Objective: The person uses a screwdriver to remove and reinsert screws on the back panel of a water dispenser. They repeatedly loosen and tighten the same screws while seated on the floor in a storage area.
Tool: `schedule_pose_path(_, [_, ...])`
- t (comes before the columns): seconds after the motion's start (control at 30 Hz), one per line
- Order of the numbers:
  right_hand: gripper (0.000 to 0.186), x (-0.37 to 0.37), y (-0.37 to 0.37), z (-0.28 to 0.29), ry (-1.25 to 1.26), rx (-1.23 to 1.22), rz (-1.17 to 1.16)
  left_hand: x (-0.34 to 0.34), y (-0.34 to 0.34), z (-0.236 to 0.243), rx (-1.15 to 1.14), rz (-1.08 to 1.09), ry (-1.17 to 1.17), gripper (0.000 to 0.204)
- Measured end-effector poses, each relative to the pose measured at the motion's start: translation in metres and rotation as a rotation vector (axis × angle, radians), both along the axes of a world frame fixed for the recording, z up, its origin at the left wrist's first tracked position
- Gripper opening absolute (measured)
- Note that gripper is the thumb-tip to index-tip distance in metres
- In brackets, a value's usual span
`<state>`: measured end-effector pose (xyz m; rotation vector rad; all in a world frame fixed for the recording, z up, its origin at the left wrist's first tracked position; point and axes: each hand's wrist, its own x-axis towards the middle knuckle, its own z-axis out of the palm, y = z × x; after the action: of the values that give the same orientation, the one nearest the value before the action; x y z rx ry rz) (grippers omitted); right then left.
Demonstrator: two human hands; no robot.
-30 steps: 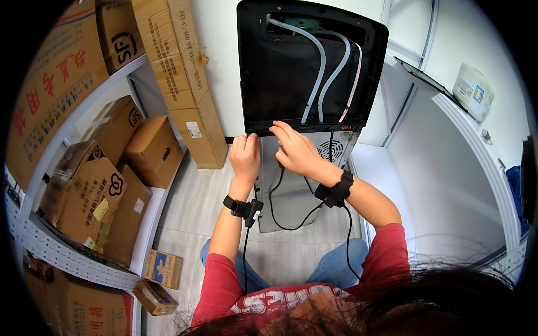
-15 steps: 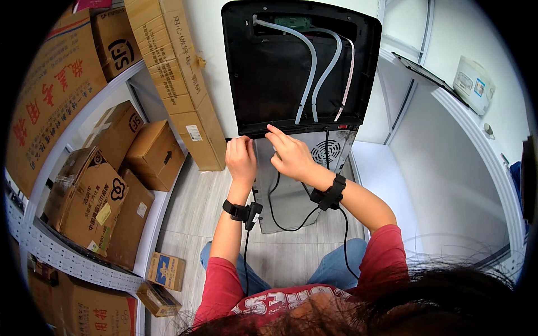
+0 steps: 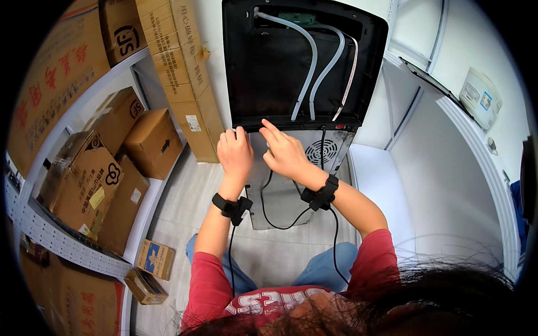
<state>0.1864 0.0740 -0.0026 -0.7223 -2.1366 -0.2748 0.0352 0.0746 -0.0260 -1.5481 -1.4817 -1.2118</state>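
Note:
A tall appliance stands in front of me, with a black panel (image 3: 269, 78) above a metal cabinet (image 3: 280, 207) with a round vent. Two translucent hoses (image 3: 315, 61) and a thinner whitish tube (image 3: 352, 73) run down the panel's recessed face. At the panel's lower left edge is my left hand (image 3: 235, 155), its fingers curled in and their tips hidden. My right hand (image 3: 287, 155) is beside it, index and middle fingers stretched to the bottom edge, thumb apart. Each wrist wears a black strap with a small device and cable.
Shelves on the left hold several cardboard boxes (image 3: 148, 140). A tall narrow carton (image 3: 188, 78) leans beside the appliance. Two small boxes (image 3: 156, 259) sit low at the left. On the right are a curved white shelf unit (image 3: 448, 168) and a whitish plastic container (image 3: 481, 95).
My left hand has shifted slightly left along the panel's lower edge and turned its knuckles more toward me. The right hand keeps nearly the same pose. The whole view has shifted slightly.

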Motion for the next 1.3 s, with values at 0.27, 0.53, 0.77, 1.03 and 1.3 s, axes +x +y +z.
schedule_pose_path(0.27, [0.049,0.001,0.004,-0.003,0.019,-0.019,0.038,0.009,0.006,-0.006,-0.006,0.028,-0.099,0.01])
schedule_pose_path(0.53, [0.052,-0.001,0.002,-0.004,0.006,-0.041,0.034,0.023,0.014,-0.013,0.071,0.092,-0.277,0.015])
schedule_pose_path(0.77, [0.047,0.001,0.003,-0.002,0.017,-0.031,0.036,0.035,0.01,-0.008,-0.036,0.128,-0.484,0.018])
schedule_pose_path(1.03, [0.047,0.001,0.005,-0.005,0.017,-0.032,0.046,0.022,0.011,-0.015,0.113,-0.129,-0.566,0.026])
schedule_pose_path(1.3, [0.049,0.0,0.004,-0.005,0.026,-0.024,0.061,0.028,0.026,-0.023,0.139,-0.064,-0.623,0.022])
